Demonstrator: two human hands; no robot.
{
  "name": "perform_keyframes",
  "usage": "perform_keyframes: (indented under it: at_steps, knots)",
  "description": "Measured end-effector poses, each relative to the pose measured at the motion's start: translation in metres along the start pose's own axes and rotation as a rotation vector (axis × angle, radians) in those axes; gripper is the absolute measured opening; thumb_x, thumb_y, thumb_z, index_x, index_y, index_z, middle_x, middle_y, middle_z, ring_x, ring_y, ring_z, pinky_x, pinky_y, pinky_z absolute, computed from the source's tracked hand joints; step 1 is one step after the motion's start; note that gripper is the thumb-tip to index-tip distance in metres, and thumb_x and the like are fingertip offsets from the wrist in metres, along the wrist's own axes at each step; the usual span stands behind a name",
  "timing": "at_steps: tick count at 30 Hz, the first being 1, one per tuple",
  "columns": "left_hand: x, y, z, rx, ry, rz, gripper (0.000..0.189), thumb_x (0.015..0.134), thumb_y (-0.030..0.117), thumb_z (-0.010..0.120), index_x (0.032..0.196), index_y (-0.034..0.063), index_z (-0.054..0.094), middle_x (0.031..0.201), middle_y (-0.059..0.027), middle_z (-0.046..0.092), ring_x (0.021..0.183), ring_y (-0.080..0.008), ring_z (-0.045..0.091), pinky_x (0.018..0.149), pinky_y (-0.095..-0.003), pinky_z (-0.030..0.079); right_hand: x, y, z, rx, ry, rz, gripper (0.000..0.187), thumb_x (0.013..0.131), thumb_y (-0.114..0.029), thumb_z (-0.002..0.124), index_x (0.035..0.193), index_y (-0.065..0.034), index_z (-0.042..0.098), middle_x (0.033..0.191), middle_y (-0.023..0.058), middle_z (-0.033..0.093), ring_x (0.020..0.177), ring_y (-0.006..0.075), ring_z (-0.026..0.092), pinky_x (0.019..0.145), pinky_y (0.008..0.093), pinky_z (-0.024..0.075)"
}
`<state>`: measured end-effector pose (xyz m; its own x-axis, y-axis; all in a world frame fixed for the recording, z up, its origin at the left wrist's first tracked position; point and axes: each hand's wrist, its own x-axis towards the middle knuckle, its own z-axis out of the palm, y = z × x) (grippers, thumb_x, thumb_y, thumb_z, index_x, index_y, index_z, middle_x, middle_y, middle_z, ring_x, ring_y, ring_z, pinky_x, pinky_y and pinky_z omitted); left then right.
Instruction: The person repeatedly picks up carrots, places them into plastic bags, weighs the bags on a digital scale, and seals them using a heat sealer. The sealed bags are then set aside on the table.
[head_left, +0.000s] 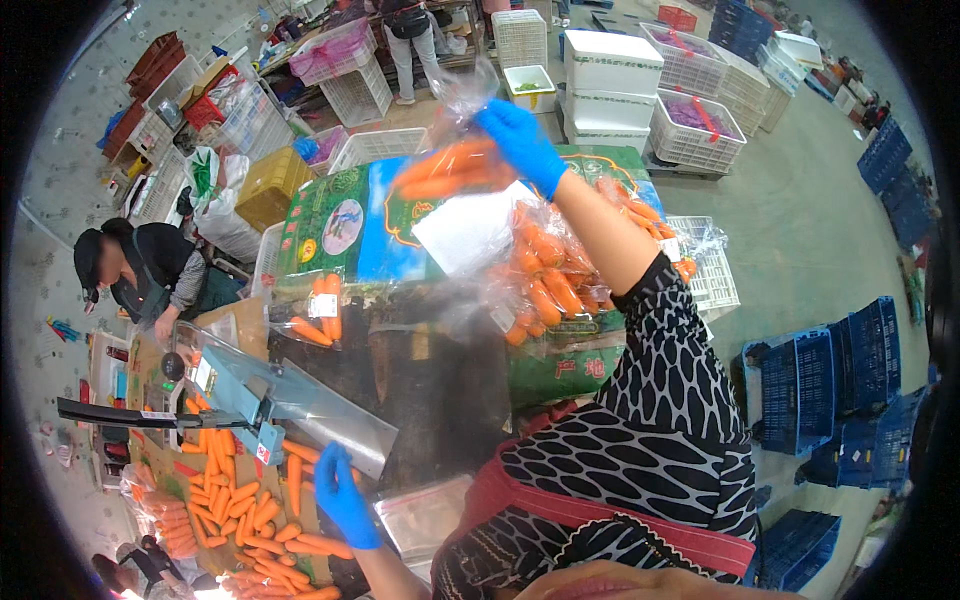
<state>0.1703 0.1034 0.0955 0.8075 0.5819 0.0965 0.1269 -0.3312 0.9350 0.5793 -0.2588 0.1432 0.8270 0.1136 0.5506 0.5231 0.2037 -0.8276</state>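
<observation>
My right hand (521, 142), in a blue glove, grips the gathered neck of a clear plastic bag of carrots (454, 166), raised above the green and blue printed sacks (390, 247). The bag is blurred. Below, my left hand (343, 495), also gloved in blue, is beside the metal plate of a light-blue bag-neck sealer (247, 390). Its fingers overlap a carrot in view; whether they touch it is unclear. Loose carrots (240, 510) are heaped left of that hand. More bagged carrots (551, 262) lie under my right forearm, partly hidden by it.
A labelled bag of carrots (324, 307) lies on the sacks' near left edge. Clear plastic bags (431, 517) are stacked near my waist. Across the table at left stands a person (161, 262). White foam boxes (611, 82) and blue crates (795, 390) stand around the floor.
</observation>
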Motion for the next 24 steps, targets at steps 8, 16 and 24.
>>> perform_keyframes:
  at_steps: [8, 16, 24]
  knots:
    - [-0.061, -0.075, -0.033, -0.192, 0.182, -0.23, 0.025, 0.095, 0.004, 0.06, 0.119, -0.0025, 0.064, 0.11, -0.0065, 0.066, 0.098, -0.015, 0.062, 0.09, -0.03, 0.05, -0.04, 0.144, -0.137, -1.256, -0.724, 0.724, 0.029, 0.095, -0.03, 0.057, 0.107, -0.0055, 0.066, 0.103, 0.0135, 0.068, 0.09, 0.027, 0.063, 0.082, 0.0405, 0.0503]
    - [-0.091, -0.082, -0.035, -0.197, 0.154, -0.242, 0.018, 0.094, 0.002, 0.057, 0.109, -0.0022, 0.067, 0.095, -0.0032, 0.064, 0.09, -0.0114, 0.059, 0.085, -0.0277, 0.047, -0.006, 0.084, 0.117, -0.78, -0.667, -0.231, 0.048, 0.089, -0.022, 0.066, 0.135, -0.01, 0.055, 0.123, 0.0165, 0.064, 0.104, 0.0312, 0.065, 0.088, 0.0415, 0.0517]
    - [-0.101, -0.089, -0.019, -0.024, 0.123, -0.336, 0.022, 0.093, 0.006, 0.063, 0.113, 0.0014, 0.069, 0.107, -0.0084, 0.07, 0.1, -0.0159, 0.064, 0.089, -0.0295, 0.05, -0.057, 0.183, 0.466, -0.661, -0.691, 0.006, 0.092, 0.076, -0.047, 0.076, 0.148, -0.007, 0.034, 0.13, 0.0283, 0.053, 0.118, 0.0425, 0.054, 0.101, 0.0481, 0.0444]
